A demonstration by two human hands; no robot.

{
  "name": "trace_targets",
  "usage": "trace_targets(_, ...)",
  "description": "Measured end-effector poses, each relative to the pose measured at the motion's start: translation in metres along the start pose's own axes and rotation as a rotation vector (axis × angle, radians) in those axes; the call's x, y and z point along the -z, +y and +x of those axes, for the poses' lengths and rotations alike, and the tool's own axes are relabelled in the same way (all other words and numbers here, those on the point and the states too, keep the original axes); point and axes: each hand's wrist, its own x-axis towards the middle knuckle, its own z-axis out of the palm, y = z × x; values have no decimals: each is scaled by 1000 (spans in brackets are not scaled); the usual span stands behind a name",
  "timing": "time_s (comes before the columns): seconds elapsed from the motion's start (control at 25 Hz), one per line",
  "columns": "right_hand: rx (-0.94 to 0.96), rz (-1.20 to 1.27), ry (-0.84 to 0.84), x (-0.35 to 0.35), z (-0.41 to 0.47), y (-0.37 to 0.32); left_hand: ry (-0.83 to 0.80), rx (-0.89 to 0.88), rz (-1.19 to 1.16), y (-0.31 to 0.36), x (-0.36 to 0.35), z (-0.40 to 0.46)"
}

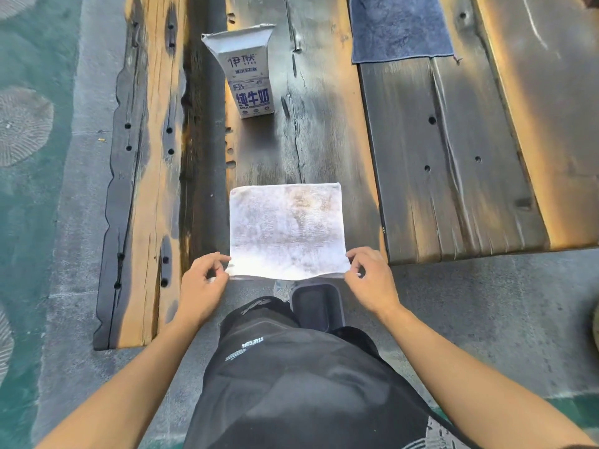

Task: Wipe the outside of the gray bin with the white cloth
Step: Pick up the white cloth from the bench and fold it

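View from a person's head, looking down at a weathered wooden table [437, 176] with dark, scorched-looking planks and orange patches.

A white cloth [287, 230], smudged with gray and brown, lies flat on the table's near end, its near edge hanging just past the table edge. The left hand [202, 285] pinches the cloth's near left corner between thumb and fingers. The right hand [371, 280] pinches the near right corner the same way. The cloth is stretched between them.

The gray bin [316, 304] stands on the pavement just below the table's near edge, directly under the cloth's near edge, beside the person's dark-trousered leg [291, 367]. Its open top faces up, and its far rim is hidden by the cloth. Neither hand touches it.

Farther along the table, beyond the cloth, a white milk carton [248, 76] stands upright. At the table's far end lies a blue-gray towel [398, 27].

A narrower wooden bench [142, 189] runs along the table's left side.
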Motion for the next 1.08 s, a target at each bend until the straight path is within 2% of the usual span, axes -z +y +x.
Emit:
trace_targets(0.12, -110, 194, 29, -2, 22, -13, 40, 134, -200, 9, 1, 23)
trace_targets(0.24, -137, 286, 117, 0, 53, -25, 103, 105, -230, 17, 5, 56)
trace_targets(0.36, -156, 338, 173, 0, 86, -32, 78, 128, -244, 20, 6, 93)
trace_targets(0.52, -230, 332, 215, -1, 127, -34, 13, 186, -315, 25, 7, 136)
trace_targets(0.68, -285, 306, 246, -4, 159, -37, -16, 219, -270, 31, 6, 170)
trace_targets(1.08, -312, 164, 301, -10, 183, -52, -13, 185, -205, 28, 1, 194)
